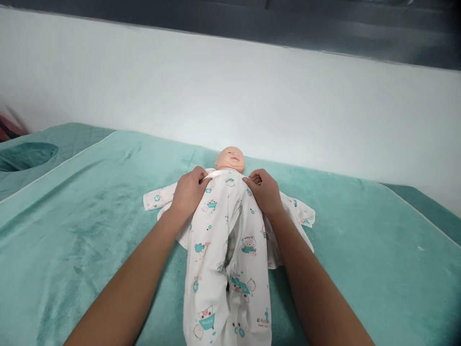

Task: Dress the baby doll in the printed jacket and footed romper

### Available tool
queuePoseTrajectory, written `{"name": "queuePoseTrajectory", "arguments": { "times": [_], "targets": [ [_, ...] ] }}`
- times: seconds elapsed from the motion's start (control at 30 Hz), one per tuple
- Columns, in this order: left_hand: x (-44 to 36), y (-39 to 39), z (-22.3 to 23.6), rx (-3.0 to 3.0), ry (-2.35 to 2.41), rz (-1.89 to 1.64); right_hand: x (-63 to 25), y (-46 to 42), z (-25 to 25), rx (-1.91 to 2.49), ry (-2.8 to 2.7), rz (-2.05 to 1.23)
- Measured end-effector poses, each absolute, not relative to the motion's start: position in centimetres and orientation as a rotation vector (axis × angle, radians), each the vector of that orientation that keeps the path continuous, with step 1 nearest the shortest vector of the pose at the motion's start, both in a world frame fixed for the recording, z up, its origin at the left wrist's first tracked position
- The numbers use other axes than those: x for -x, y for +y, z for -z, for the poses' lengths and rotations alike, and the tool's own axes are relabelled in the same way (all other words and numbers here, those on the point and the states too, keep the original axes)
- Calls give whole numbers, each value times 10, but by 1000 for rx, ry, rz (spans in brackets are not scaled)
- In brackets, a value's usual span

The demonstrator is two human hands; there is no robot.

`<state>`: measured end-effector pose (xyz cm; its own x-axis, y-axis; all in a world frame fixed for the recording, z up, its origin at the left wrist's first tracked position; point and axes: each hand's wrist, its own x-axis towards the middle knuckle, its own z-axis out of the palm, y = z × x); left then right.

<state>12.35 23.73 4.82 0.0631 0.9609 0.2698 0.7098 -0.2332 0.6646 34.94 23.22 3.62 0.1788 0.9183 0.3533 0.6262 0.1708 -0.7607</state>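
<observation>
A baby doll [230, 159] lies on its back, its head toward the wall. White printed baby pants [248, 245] are spread over its body, waistband near the doll's neck and legs hanging toward me. My left hand [190, 190] pinches the waistband's left corner. At the opposite corner, my right hand [262, 190] grips the waistband between thumb and curled fingers. Under the pants is a matching baby shirt [302, 211], its sleeves stretched out to both sides. The doll's body and limbs are hidden by the clothes.
The doll and clothes rest on a bed with a green velvety cover [90, 230]. A round hole [29, 156] shows in the cover at the far left. Behind the bed stands a white wall [162, 86] with a dark band above it.
</observation>
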Motion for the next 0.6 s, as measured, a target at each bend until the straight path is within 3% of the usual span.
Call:
{"name": "queuePoseTrajectory", "arguments": {
  "times": [0.17, 0.33, 0.6],
  "targets": [
    [-108, 229, -58, -2024, 1676, -660, -353, 220, -34, 1478, -1558, -278],
    [-94, 223, -70, -1926, 1398, -420, -364, 197, -39, 1683, -1651, -361],
    [-85, 221, -75, -1568, 1056, -301, -381, 180, -31, 1438, -1582, -1173]
  ]
}}
